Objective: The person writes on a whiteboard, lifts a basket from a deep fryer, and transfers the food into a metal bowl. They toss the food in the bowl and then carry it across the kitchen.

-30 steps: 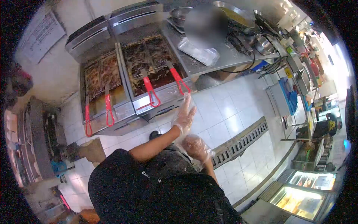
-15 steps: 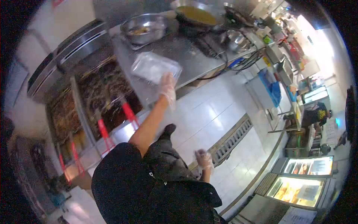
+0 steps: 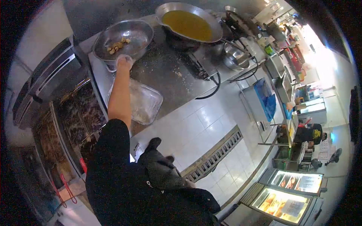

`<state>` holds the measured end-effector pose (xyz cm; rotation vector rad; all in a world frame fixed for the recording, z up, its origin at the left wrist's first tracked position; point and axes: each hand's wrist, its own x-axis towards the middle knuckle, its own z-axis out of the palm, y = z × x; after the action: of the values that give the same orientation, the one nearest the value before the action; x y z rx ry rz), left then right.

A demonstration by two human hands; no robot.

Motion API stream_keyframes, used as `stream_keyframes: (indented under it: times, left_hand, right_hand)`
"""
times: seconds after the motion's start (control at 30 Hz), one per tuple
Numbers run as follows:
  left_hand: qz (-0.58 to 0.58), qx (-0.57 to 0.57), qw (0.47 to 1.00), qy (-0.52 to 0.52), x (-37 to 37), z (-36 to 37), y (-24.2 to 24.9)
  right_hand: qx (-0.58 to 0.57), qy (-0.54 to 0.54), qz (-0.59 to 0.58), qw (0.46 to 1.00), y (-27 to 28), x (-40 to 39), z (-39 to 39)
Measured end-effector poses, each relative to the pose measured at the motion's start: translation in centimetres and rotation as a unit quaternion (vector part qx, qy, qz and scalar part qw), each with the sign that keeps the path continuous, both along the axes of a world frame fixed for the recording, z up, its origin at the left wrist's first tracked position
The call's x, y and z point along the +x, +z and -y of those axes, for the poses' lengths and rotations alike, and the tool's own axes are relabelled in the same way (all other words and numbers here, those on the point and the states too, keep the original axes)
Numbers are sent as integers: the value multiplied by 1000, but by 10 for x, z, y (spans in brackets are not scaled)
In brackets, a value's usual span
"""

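My left hand [image 3: 123, 62], in a clear plastic glove, is at the near rim of a steel mixing bowl [image 3: 137, 39], with its fingers closed on the rim. Several small golden-brown fried pieces [image 3: 118, 45] lie in the bowl. Below my forearm a shallow tray [image 3: 145, 103], whitish and see-through, rests on the steel counter [image 3: 166, 71], partly covered by the arm. Of my right hand [image 3: 190, 184] only a small sliver shows beside my dark apron; its fingers are hidden.
A wide wok [image 3: 188, 23] of yellow oil stands beyond the bowl, near a smaller steel bowl [image 3: 235, 56]. Deep fryers [image 3: 75, 113] with red-handled baskets are at the left. A floor drain [image 3: 213, 154] crosses the tiles. Another person [image 3: 311, 134] stands far right.
My left hand has left the tray and moved up and left to the bowl's rim. My right hand has dropped almost out of sight. The view has shifted.
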<state>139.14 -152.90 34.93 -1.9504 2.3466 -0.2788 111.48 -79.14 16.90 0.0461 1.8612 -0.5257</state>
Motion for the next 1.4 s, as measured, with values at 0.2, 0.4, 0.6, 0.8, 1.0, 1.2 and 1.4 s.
stream_keyframes:
  times: [0.2, 0.4, 0.6, 0.8, 1.0, 1.2, 1.4]
  left_hand:
    - [-67, 69, 994, 58, -19, -87, 60]
    - [-259, 144, 922, 251, 2, -177, 30]
    - [-820, 77, 418, 383, -35, -328, 51]
    - [-828, 164, 396, 361, -131, -413, 39]
    - [-789, 330, 392, 339, -271, -474, 21]
    - [-611, 540, 552, 174, -366, -494, 23]
    - [-484, 495, 720, 41, -503, -550, 38]
  right_hand:
    - [-419, 70, -122, 897, 8, -35, 43]
    - [-352, 305, -142, 874, -153, -132, 48]
    - [-284, 54, 144, 946, -4, -125, 136]
    - [-459, 251, -47, 851, -147, -218, 100]
    - [-246, 109, -262, 927, 9, -273, 27]
    - [-90, -291, -436, 847, 157, -284, -38]
    - [-225, -414, -591, 655, 235, -342, -81]
